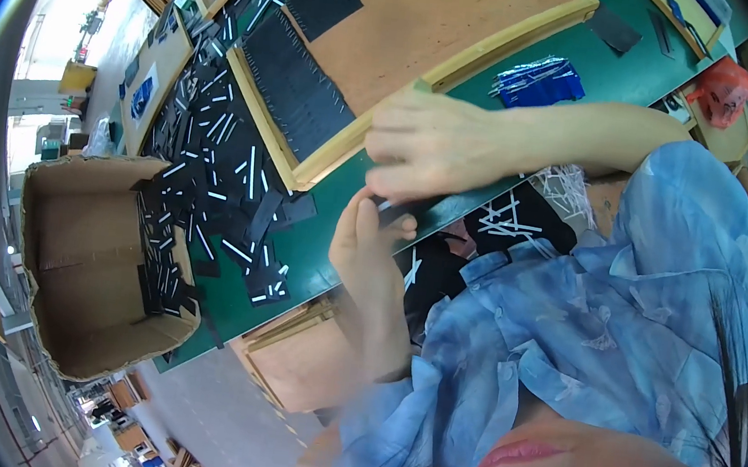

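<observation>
At the front edge of the green table, my two hands meet close to the corner of a wooden frame. My right hand comes across from the right, palm down, with its fingers curled and closed. Just below it, my left hand points upward, its fingertips pinched together against the right hand's fingers. A small white tip shows between them against something dark; what they grip is mostly hidden. Beyond the hands lies the wooden-framed tray, with a brown base and black pieces laid in rows at its left.
Many black pieces with white strips cover the green table at left, beside an open cardboard box. Blue packets lie behind my right forearm. White strips rest on dark cloth at my lap. A red plastic bag stands far right.
</observation>
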`<action>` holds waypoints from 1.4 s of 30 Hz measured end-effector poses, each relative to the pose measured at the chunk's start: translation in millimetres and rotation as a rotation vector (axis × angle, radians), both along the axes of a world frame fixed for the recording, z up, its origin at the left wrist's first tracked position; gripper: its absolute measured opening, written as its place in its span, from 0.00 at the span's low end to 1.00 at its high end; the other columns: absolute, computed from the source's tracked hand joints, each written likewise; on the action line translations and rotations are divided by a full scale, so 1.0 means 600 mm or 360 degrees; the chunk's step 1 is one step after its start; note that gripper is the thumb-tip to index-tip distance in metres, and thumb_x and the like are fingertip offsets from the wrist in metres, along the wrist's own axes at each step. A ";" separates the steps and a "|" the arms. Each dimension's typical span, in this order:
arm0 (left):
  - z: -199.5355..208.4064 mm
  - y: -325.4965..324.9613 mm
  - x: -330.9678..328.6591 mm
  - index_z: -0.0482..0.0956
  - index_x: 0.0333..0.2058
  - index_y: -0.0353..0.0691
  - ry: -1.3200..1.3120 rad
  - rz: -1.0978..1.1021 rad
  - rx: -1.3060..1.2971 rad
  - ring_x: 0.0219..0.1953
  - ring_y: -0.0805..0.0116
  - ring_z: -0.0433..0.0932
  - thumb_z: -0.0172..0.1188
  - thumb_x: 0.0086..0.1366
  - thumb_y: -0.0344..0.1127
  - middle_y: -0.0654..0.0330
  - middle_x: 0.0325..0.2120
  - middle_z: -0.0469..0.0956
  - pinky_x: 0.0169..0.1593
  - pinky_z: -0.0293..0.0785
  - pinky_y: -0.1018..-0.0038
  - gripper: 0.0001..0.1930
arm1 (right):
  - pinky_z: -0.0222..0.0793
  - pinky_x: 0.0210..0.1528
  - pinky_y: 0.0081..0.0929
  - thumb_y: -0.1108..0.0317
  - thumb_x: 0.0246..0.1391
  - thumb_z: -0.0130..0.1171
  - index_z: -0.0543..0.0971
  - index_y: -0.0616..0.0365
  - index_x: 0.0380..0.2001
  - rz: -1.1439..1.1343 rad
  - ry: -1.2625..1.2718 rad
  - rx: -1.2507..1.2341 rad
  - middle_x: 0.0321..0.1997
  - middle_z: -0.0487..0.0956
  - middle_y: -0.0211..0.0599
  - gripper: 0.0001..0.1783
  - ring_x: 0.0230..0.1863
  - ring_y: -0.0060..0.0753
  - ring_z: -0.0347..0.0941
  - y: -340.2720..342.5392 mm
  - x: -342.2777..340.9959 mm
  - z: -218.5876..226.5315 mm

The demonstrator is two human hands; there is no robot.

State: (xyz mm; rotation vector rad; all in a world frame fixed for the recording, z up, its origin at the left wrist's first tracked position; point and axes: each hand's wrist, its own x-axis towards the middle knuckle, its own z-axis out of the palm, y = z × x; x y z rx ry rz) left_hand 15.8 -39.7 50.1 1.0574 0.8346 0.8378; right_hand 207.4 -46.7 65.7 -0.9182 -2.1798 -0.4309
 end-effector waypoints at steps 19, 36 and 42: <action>-0.026 0.020 -0.034 0.68 0.48 0.28 -0.0159 0.0342 -0.0149 0.26 0.67 0.77 0.47 0.68 0.34 0.49 0.31 0.76 0.28 0.76 0.79 0.15 | 0.67 0.27 0.33 0.66 0.39 0.64 0.80 0.52 0.26 0.0058 0.0453 -0.1324 0.23 0.77 0.31 0.08 0.28 0.39 0.74 -0.104 0.049 -0.038; 0.004 -0.062 -0.033 0.71 0.46 0.29 0.0034 -0.0178 -0.0126 0.25 0.70 0.75 0.48 0.64 0.28 0.46 0.35 0.78 0.30 0.71 0.80 0.13 | 0.68 0.33 0.31 0.71 0.44 0.60 0.77 0.57 0.29 0.0300 0.0824 -0.1457 0.28 0.78 0.35 0.07 0.32 0.38 0.75 -0.113 0.014 -0.012; -0.027 -0.033 -0.069 0.72 0.44 0.32 -0.0102 0.0085 -0.0048 0.28 0.72 0.76 0.50 0.64 0.30 0.50 0.35 0.77 0.32 0.71 0.81 0.11 | 0.69 0.37 0.30 0.64 0.45 0.64 0.79 0.53 0.36 -0.0379 0.0501 -0.1180 0.38 0.73 0.34 0.13 0.38 0.36 0.73 -0.080 0.087 -0.050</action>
